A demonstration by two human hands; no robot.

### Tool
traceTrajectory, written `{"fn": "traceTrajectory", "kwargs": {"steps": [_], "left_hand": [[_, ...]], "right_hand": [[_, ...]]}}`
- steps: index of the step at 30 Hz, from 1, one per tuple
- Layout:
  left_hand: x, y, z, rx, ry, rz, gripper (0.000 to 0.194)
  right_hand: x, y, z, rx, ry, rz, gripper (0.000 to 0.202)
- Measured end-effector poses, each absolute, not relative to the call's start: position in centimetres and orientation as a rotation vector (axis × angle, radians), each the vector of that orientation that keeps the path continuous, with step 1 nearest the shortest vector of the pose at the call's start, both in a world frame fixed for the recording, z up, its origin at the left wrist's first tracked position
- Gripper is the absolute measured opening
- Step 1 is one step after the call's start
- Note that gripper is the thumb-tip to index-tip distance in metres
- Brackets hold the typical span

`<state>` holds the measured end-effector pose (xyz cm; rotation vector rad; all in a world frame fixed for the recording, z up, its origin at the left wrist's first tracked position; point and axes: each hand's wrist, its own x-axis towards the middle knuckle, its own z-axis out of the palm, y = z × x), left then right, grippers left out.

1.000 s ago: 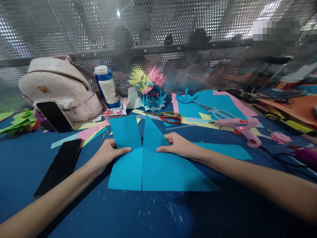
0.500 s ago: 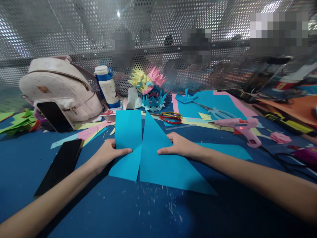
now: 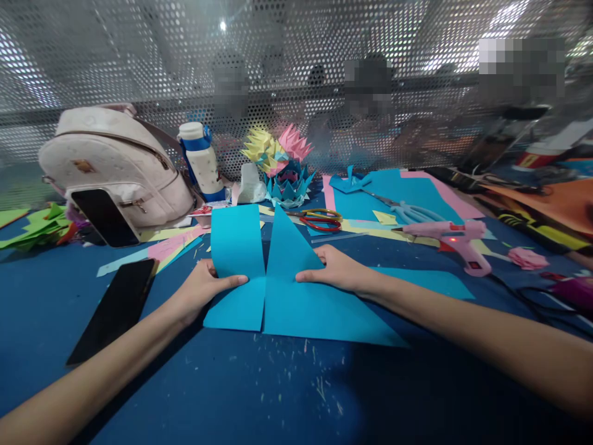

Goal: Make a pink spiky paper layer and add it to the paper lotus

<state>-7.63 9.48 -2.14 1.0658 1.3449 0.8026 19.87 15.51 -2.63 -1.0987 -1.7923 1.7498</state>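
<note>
Two blue paper pieces stand side by side above the dark blue table, nearly touching at mid-height. My left hand [image 3: 208, 287] pinches the outer edge of the left blue piece [image 3: 238, 247], thumb in front and fingers behind. The right blue piece [image 3: 296, 303] rises to a point at the top and spreads wide at its lower right. My right hand [image 3: 336, 269] is closed on its slanted edge, thumb in front, with the other fingers mostly hidden behind it. A narrow gap opens between the pieces toward the top.
Scissors [image 3: 322, 224] lie just behind the papers. A pink glue gun [image 3: 463, 238] with a lit red light is at the right. Folded paper flowers [image 3: 290, 179], a bottle [image 3: 204, 167] and a backpack [image 3: 115, 167] stand behind. A black phone [image 3: 115, 309] lies left.
The top of the left piece has tilted leftward, widening the upper gap. The lower edges of both pieces have moved slightly up in view. Both hands keep their hold.
</note>
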Motion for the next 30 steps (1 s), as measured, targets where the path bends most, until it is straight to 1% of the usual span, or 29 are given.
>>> {"fn": "traceTrajectory", "kwargs": {"steps": [2, 7, 11, 18, 22, 26, 30], "left_hand": [[-7.5, 9.5, -2.0, 1.085, 1.358, 0.815, 0.054], [-7.7, 9.7, -2.1, 1.146, 1.322, 0.770, 0.047], [-7.9, 9.8, -2.4, 1.141, 1.320, 0.763, 0.043], [-7.8, 9.7, -2.2, 1.052, 1.286, 0.824, 0.045], [-7.8, 9.7, -2.4, 1.098, 1.311, 0.869, 0.037], [-7.7, 9.6, -2.5, 1.116, 1.333, 0.883, 0.030], [-7.4, 9.5, -2.3, 1.096, 1.342, 0.922, 0.026]], "right_hand": [[19.8, 15.5, -2.6, -1.115, -1.778, 1.763, 0.036], [19.8, 15.4, -2.5, -1.156, -1.732, 1.761, 0.042], [19.9, 15.3, -2.0, -1.134, -1.715, 1.828, 0.045], [19.9, 15.2, -1.5, -1.258, -1.841, 1.727, 0.041], [19.9, 15.4, -1.8, -1.239, -1.861, 1.682, 0.040], [19.9, 15.4, -1.9, -1.201, -1.846, 1.709, 0.039], [19.8, 15.3, -1.8, -1.208, -1.820, 1.712, 0.040]]}}
